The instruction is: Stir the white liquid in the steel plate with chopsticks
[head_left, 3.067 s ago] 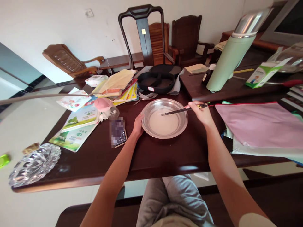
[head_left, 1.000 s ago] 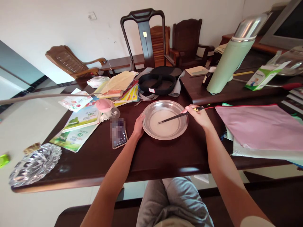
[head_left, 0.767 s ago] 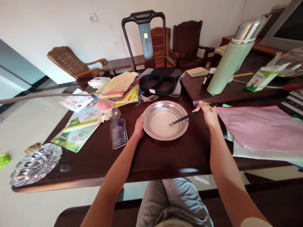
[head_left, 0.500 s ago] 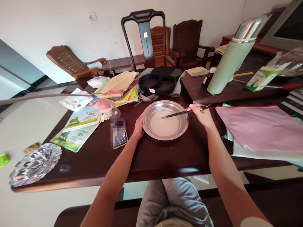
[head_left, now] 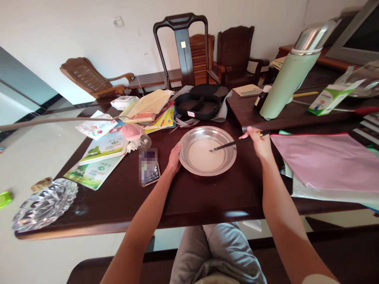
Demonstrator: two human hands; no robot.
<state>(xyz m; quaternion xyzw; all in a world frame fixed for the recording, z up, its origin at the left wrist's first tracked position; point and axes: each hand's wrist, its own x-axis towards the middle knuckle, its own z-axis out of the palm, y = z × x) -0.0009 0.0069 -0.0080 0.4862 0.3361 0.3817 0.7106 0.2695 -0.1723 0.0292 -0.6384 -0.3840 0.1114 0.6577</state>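
Observation:
A round, shallow metal bowl point(head_left: 208, 172) rests on the dark table, holding a whitish, cloudy liquid point(head_left: 201, 156). My left hand point(head_left: 175, 157) grips its left rim, thumb on top of the edge. Held in my right hand point(head_left: 258, 142), to the right of the bowl, is a pair of dark chopsticks point(head_left: 231, 144) with light bands near the upper end. They slant down to the left, tips close together at the liquid near the bowl's middle. Whether the tips touch the bottom is unclear.
A black zip case point(head_left: 197, 106) lies open behind the bowl. Left of it are stacked books point(head_left: 151, 104), a phone point(head_left: 152, 175) and a glass dish point(head_left: 47, 205). At right stand a green thermos point(head_left: 291, 79) and a pink folder point(head_left: 328, 157).
My right hand has moved to the right, drawing the chopstick tips rightward across the bowl. My left hand stays on the rim, and the bowl remains in place.

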